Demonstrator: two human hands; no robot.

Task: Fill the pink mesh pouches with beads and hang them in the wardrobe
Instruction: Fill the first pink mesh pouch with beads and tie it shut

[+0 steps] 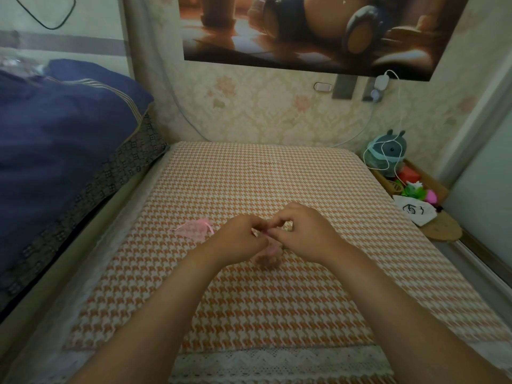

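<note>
A pink mesh pouch (270,252) hangs between my two hands above the orange-and-white houndstooth cloth (277,300). My left hand (241,239) and my right hand (302,231) meet at its top, and the fingertips of both pinch its mouth or drawstring. The lower part of the pouch looks bulged and blurred. A second pink mesh pouch (195,229) with a ribbon lies flat on the cloth just left of my left hand. No beads are clearly visible.
A dark blue quilt (55,134) lies piled on the bed at the left. At the right sit a grey plush toy (389,151), a white charger cable (399,112), colourful small items and a white bag (415,212). A poster (318,29) hangs on the wallpapered wall.
</note>
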